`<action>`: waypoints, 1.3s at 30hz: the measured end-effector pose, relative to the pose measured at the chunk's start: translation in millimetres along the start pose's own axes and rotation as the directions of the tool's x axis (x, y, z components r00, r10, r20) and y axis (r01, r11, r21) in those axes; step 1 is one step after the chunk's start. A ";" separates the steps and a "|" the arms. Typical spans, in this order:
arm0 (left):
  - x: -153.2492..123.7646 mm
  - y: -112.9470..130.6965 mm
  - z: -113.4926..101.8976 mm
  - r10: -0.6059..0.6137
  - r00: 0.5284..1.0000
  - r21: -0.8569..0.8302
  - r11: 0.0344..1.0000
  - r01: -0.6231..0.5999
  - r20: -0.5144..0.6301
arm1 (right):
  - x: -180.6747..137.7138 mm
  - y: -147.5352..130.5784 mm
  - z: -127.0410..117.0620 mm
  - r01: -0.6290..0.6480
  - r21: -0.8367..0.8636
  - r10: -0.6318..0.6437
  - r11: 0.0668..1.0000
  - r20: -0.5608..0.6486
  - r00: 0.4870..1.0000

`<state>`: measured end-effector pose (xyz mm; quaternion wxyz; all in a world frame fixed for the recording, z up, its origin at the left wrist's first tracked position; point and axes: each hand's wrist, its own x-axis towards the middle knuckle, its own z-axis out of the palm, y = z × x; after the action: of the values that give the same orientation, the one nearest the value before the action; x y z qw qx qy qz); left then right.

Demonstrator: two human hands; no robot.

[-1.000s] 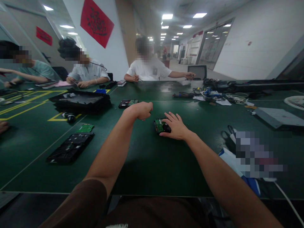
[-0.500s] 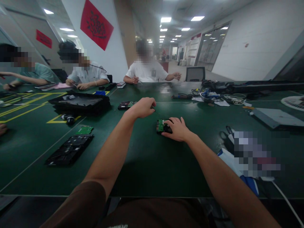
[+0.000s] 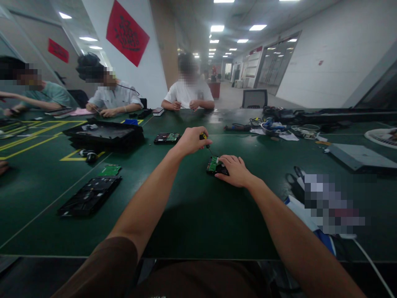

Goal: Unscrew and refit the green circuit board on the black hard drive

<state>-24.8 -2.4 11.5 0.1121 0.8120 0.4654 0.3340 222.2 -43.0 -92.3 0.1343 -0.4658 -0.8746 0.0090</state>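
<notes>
My left hand (image 3: 194, 140) is closed round a small screwdriver (image 3: 204, 136) with a yellow and black handle. Its thin shaft slants down to the green circuit board on a hard drive (image 3: 213, 164); whether the tip sits in a screw is too small to tell. From the right, my right hand (image 3: 235, 170) grips the drive, fingers over its top and thumb along the near edge, and covers part of it. The drive lies on the green table (image 3: 198, 215) with its board side up.
A second hard drive (image 3: 166, 138) lies beyond my left hand. To the left are a black drive casing (image 3: 89, 196), a loose circuit board (image 3: 111, 170) and a black tray (image 3: 104, 134). Cables (image 3: 274, 126) and a grey metal box (image 3: 362, 156) lie right. Several people sit across the table.
My left hand has turned and moved slightly right, bringing the screwdriver into view over the drive. The drive and my right hand have shifted slightly right. The person opposite has drawn their hands together.
</notes>
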 end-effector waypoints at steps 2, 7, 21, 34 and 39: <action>0.4 -1.1 1.4 0.002 1.000 0.008 1.000 -0.002 0.013 | -0.2 -0.2 -1.0 0.005 0.009 -0.005 1.000 0.004 1.000; -0.9 -0.2 1.1 0.007 1.000 0.041 0.999 -0.009 0.025 | -0.6 1.1 -0.2 0.025 -0.013 -0.025 1.000 0.015 1.000; -1.6 1.2 1.7 0.018 0.999 0.093 0.995 -0.021 0.036 | 0.1 2.8 3.5 0.035 -0.009 -0.035 0.999 0.004 0.999; -1.8 2.6 1.6 0.014 0.999 0.104 0.994 -0.018 0.039 | 0.4 2.2 2.0 0.027 -0.016 -0.027 1.000 0.022 0.999; -1.5 2.2 2.7 0.022 0.999 0.083 0.996 -0.025 0.035 | 0.0 2.1 1.0 0.029 -0.006 -0.029 1.000 0.029 0.999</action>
<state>-22.1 -4.4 9.9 0.0822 0.8269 0.4674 0.3018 223.7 -41.7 -93.5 0.1203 -0.4532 -0.8832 0.0110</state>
